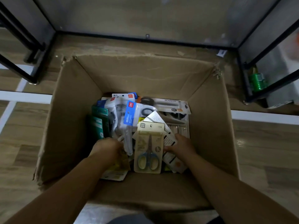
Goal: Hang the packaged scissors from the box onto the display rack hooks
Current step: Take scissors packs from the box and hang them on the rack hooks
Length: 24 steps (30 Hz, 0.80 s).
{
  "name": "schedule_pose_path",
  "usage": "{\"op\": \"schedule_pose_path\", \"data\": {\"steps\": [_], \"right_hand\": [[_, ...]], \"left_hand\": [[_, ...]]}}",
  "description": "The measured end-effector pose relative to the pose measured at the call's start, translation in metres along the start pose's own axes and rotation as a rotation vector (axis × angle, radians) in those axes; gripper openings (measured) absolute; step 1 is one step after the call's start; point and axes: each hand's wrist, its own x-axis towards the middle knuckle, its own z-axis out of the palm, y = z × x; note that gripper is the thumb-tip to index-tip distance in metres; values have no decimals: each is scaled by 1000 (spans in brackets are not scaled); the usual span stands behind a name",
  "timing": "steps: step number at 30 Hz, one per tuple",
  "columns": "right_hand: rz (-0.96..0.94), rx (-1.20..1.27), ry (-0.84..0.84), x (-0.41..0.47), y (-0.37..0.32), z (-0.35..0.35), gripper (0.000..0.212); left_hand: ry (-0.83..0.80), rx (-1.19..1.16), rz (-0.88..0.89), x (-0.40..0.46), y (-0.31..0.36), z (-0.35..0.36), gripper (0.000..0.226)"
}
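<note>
Both hands are reaching down into an open cardboard box standing on a wood-look floor, and the packaged scissors are lying in a loose heap at its bottom. Between the two hands a beige carded pack is lying face up: small scissors with blue-grey and yellow handles pointing toward the person, blades toward the far wall, a hang hole showing near the card's top edge. The right hand is sitting just to the right of that pack, its fingers curled down over a white card with black print that is sticking out from under the beige one; it seems to be gripping that white card, though the fingertips are hidden. The left hand is sitting just to the left, knuckles up and fingers bent into the heap; what they are closing on cannot be told. A yellowish pack is lying below its wrist.

Beyond the left hand a clear pouch with a blue label is slanting across the pile, with two green cards standing on edge further left. Beyond the right hand a long grey card reading SCISSORS is lying crosswise against the far side of the heap, overlapping other packs.

Past the box the black frame of a rack is crossing the floor, and a green roll is sitting off to the far right.
</note>
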Motion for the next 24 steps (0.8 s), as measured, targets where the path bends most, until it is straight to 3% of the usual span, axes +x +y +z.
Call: {"op": "schedule_pose_path", "data": {"steps": [6, 9, 11, 15, 18, 24], "right_hand": [[8, 7, 115, -49, -11, -17, 24], [-119, -154, 287, -110, -36, -61, 26], [-130, -58, 339, -152, -59, -98, 27], [-27, 204, 359, -239, -121, -179, 29], [-49, 253, 368, -310, -174, -247, 25], [-170, 274, 408, -458, -260, -359, 28]], "left_hand": [[115, -79, -19, -34, -5, -22, 18], [337, -596, -27, -83, -9, -70, 8], [478, -861, -58, -118, -13, -114, 5], [513, -1253, -172, -192, -19, -206, 8], [532, -1629, -113, -260, -24, -286, 4], [593, -1832, 55, -405, -33, -433, 6]]}}
